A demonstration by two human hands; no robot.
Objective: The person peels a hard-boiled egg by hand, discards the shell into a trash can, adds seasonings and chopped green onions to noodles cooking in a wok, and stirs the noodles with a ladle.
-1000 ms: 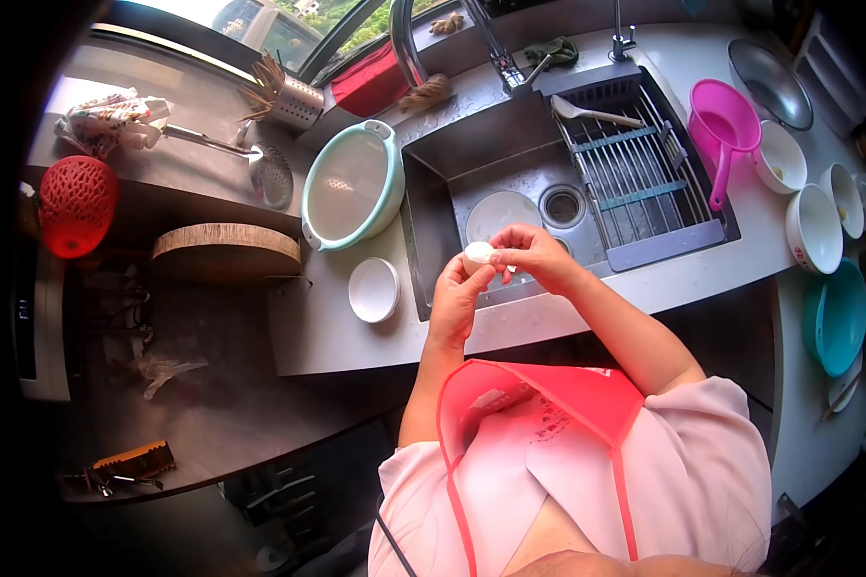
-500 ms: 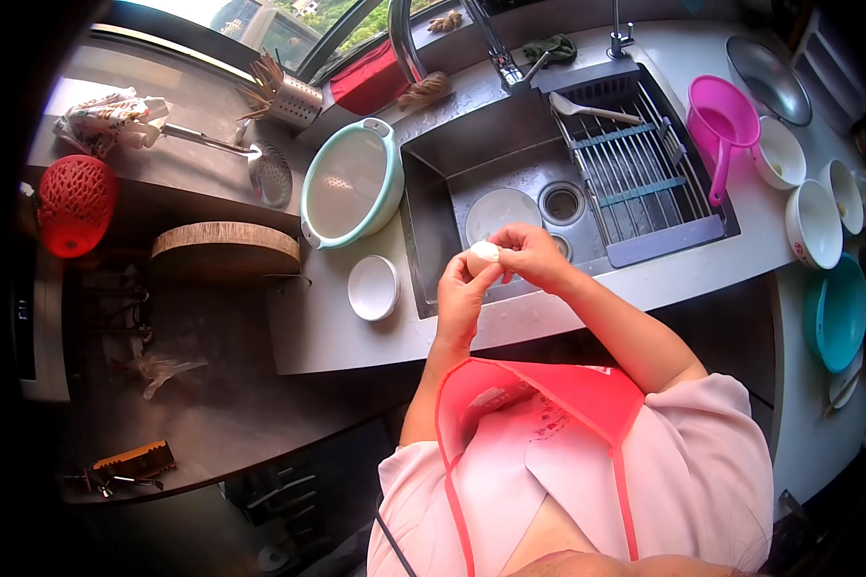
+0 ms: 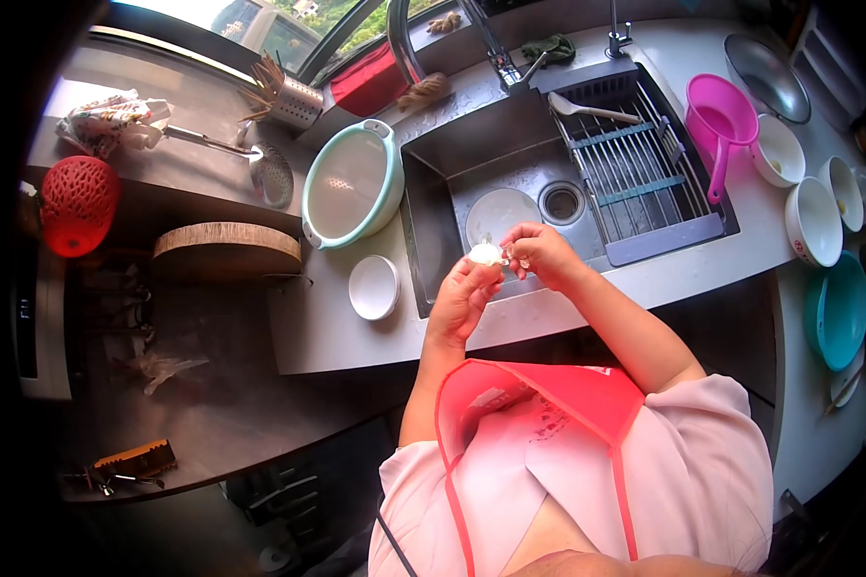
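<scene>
Compared with half a second ago, the right hand has drawn a little to the right, opening a narrow gap beside the egg, which shows more white on top; the bowls and basins around have stayed put. The left hand is curled nearly closed, its thumb and fingers gripping the small, rounded egg from below. The right hand is pinched almost shut at the fingertips, with a pale scrap at them, too small to make out fully.

Both hands are over the near part of the sink, with the wrists by its near edge. Beyond them, a pale disc lies on the sink floor, with the drain to its right. Sink depth gives room below and beyond the hands; to the right, the rack spans the basin, bearing a white spoon.

On the surface just left of the sink sits a small white bowl, with a mint-green basin farther back. A pink dipper stands right of the rack.
</scene>
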